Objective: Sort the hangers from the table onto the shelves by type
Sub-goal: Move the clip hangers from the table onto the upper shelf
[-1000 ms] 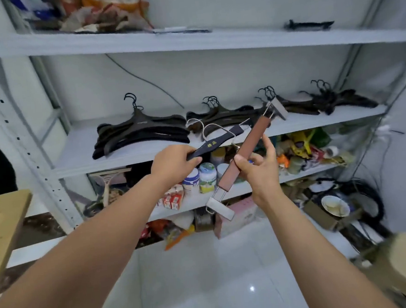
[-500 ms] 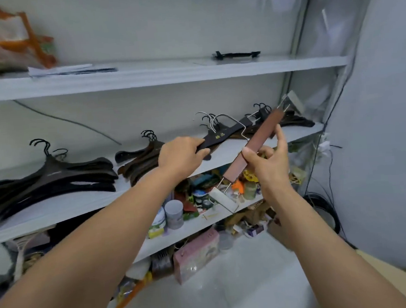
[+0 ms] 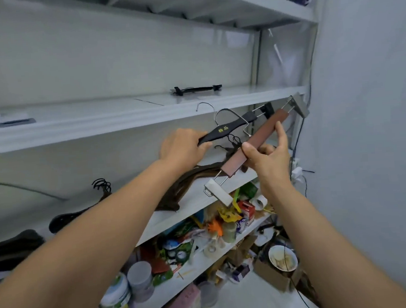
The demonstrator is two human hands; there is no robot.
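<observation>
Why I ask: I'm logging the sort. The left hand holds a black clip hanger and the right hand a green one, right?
Not quite: the head view shows the right hand holding a brown hanger, not green. The left hand does hold the black hanger.

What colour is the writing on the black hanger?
Yellow, on the black hanger in the left hand; head view.

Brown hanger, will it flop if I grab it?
Probably not: the brown hanger looks straight with the right hand holding only its middle. The metal clip at each end may add weight, and might slide on its thin rods.
</observation>
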